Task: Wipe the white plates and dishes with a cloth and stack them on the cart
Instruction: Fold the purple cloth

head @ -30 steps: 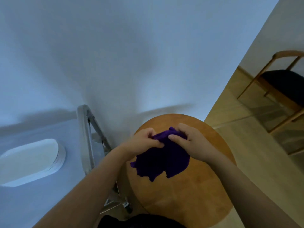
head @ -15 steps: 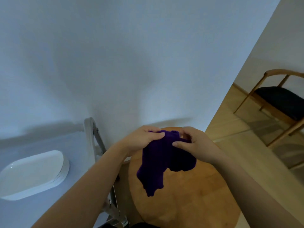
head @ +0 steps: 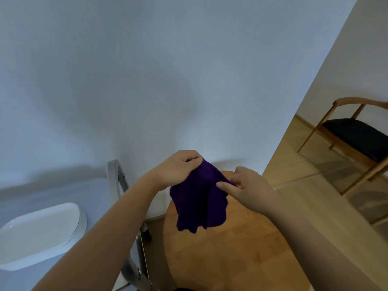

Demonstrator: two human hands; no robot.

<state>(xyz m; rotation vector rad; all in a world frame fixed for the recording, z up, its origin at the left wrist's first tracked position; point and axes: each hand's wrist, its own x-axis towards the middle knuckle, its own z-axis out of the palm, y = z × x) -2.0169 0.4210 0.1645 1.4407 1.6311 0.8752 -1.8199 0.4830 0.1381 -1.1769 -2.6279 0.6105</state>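
Cloth (head: 199,202): dark purple, held up in the air in front of me, over the far edge of the round wooden worktop (head: 226,259). Not touching the worktop, it hangs free from my hands in loose folds, lower edge ragged and bunched.

My left hand (head: 178,171) grips the cloth at its top left corner, fingers curled over the fabric, thumb side pinching it. My right hand (head: 249,185) pinches the cloth at its right edge, lower than the left hand, index finger stretched along the fabric, other fingers curled in. Both forearms are bare and come in from the bottom of the frame. The cloth is spread between the two hands, partly opened out.

White plates (head: 42,234): a stack of oval-ish white dishes at lower left, sitting on the grey top shelf of the cart (head: 42,196). I see at least two rims in the stack, can't tell the exact count. Well apart from the cloth and from both hands; my left forearm passes in front of the near right side of the cart.

The cart's metal frame (head: 114,177) stands between the plates and the worktop, a tube rising at the shelf's right end, with a brace running down toward the floor.

Behind everything is a plain white wall. At right: light wood floor, and a wooden chair (head: 357,139) with a dark seat pad, well apart from the worktop.
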